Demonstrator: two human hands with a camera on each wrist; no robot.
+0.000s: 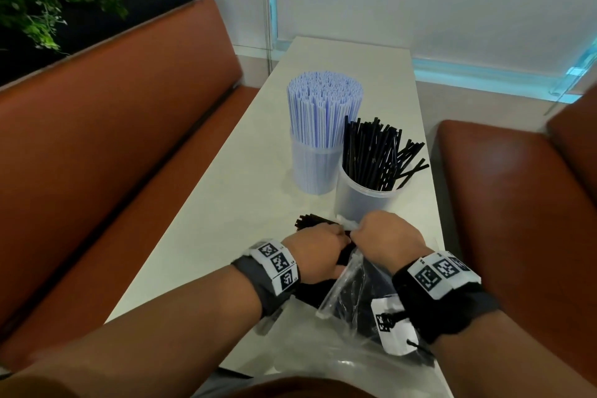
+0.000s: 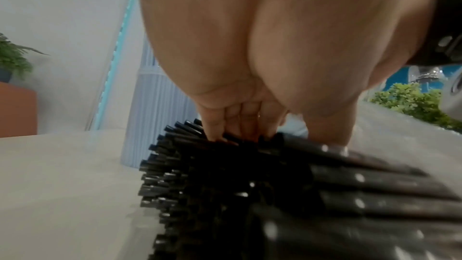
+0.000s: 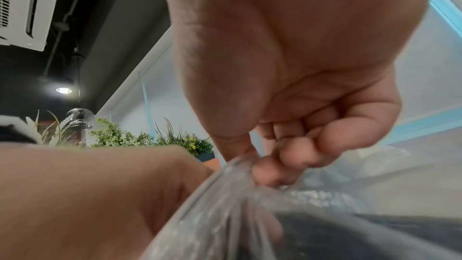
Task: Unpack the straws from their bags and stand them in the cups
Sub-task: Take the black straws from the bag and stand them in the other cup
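left hand (image 1: 315, 252) clenched around a bundle of black straws (image 2: 225, 181), gripping it close to the open ends that stick out of the clear plastic bag (image 1: 347, 278); right hand (image 1: 389, 234) pinching the bag's mouth between thumb and curled fingers (image 3: 295, 157). the bundle lies on the white table (image 1: 206, 203) just in front of the two translucent cups: the far cup (image 1: 315, 168) packed with pale blue striped straws (image 1: 323, 103), the near cup (image 1: 365, 200) partly filled with loose black straws (image 1: 379, 152) leaning to the right. the straws look light, stiff and smooth, so a bundle probably slips and fans apart unless encircled firmly near its middle. the bag film is soft and likely slick, best held at the thicker rim. step in hand, as judged: drawing the bundle free of the bag.
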